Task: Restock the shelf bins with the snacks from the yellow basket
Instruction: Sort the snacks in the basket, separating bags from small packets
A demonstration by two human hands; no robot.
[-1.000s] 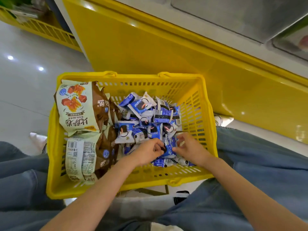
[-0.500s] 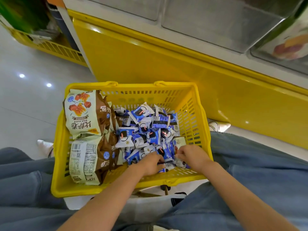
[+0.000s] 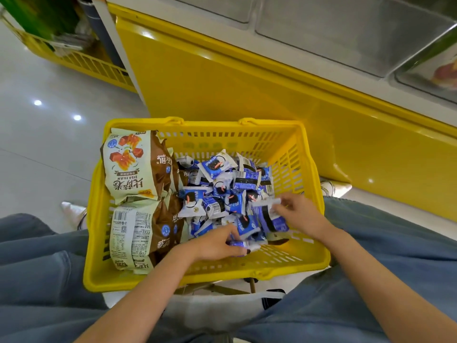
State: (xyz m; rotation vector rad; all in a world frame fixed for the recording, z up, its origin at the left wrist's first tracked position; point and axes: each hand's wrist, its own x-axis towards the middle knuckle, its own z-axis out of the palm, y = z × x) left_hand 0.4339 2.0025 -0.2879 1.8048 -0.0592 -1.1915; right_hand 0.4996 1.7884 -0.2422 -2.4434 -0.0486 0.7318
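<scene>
The yellow basket [image 3: 319, 258] stands between my knees. Two large cream-and-brown snack bags [image 3: 133, 167] lie along its left side. A heap of small blue-and-white snack packets [image 3: 222, 186] fills its right half. My left hand [image 3: 217, 243] reaches into the near part of the heap and grips a few blue packets at its fingertips. My right hand [image 3: 299, 214] is at the heap's right edge and pinches a white-and-blue packet [image 3: 269, 206] by its end. Clear shelf bins [image 3: 333, 28] sit above the yellow shelf front.
The yellow shelf front [image 3: 222, 78] rises right behind the basket. A second yellow basket rack [image 3: 81, 63] with goods stands at the far left on the glossy grey floor [image 3: 37, 144]. My blue-jeaned legs [image 3: 37, 268] flank the basket.
My view tilted up, so the basket sits lower in frame. My right hand moved up and right with a packet pinched. My left hand stayed at the heap's near edge, gathering packets.
</scene>
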